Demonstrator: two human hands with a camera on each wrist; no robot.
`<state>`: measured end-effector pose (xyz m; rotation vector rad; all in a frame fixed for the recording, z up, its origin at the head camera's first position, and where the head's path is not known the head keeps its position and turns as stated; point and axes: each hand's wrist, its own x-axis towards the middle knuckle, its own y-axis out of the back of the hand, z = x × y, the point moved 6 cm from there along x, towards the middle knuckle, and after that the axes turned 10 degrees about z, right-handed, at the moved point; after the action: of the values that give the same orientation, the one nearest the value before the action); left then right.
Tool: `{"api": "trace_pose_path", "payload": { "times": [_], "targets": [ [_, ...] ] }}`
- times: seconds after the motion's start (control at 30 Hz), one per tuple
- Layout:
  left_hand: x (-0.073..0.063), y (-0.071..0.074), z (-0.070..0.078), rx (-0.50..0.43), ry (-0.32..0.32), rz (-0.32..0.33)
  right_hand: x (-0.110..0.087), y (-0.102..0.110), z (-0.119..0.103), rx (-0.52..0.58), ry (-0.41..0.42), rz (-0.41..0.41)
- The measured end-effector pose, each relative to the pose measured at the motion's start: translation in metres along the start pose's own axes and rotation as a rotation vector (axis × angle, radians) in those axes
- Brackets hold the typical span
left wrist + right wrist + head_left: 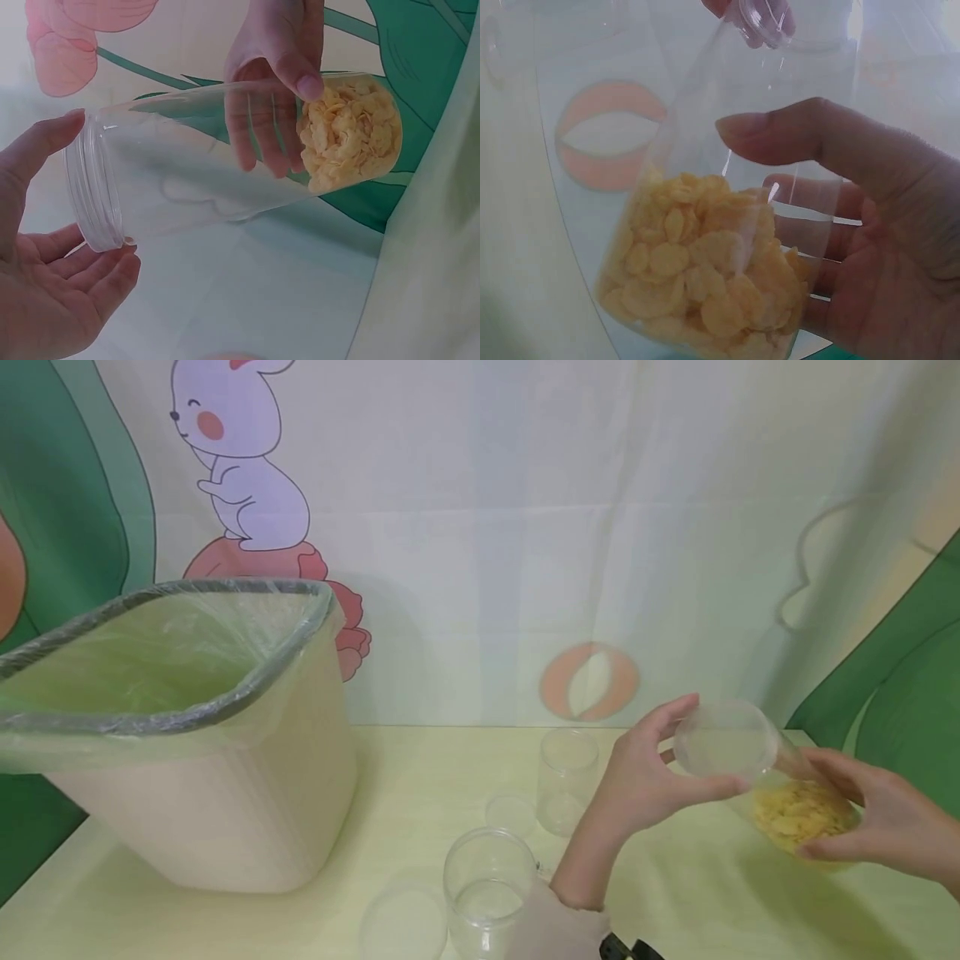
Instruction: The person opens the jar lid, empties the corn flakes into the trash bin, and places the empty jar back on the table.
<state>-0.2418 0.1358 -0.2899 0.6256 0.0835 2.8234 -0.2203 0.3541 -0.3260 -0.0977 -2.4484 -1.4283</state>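
Observation:
A tall clear plastic jar (180,165), partly filled with yellow corn flakes (802,818), is held tilted above the right side of the table. My right hand (885,818) grips its body near the flakes, thumb on one side and fingers round the other. At the mouth end, my left hand (637,777) holds the clear round lid (723,739) by its edge between thumb and fingers. In the left wrist view the lid sits over the jar's mouth. The flakes lie gathered at the bottom end in the right wrist view.
A bin (247,810) with a clear liner stands on the left of the table (405,777). Between it and my hands are an empty clear jar (567,777), a wider clear container (491,893) and two clear lids, one small (510,815), one large (403,925). A printed curtain hangs behind.

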Motion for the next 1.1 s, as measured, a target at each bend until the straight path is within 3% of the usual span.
{"api": "trace_pose_path", "payload": {
  "times": [0.33,0.73,0.87,0.97,1.1],
  "targets": [
    [-0.0023,0.001,-0.0041,0.092,0.09,0.138,0.0002,0.0022,0.0019,-0.03,0.062,0.06],
    [-0.0048,0.0026,-0.0061,0.214,0.134,0.202,0.0005,-0.0008,0.0008,0.026,0.132,0.076],
    [-0.0055,0.0018,-0.0063,0.218,0.136,0.193,-0.001,-0.0013,0.0012,0.023,0.125,0.076],
    [-0.0059,0.0015,-0.0057,0.206,0.129,0.151,-0.0022,-0.0006,0.0008,0.033,0.121,0.083],
    [-0.005,0.002,-0.0043,0.094,0.103,0.054,-0.0035,0.0015,0.0011,0.017,0.083,0.079]
  ]
}}
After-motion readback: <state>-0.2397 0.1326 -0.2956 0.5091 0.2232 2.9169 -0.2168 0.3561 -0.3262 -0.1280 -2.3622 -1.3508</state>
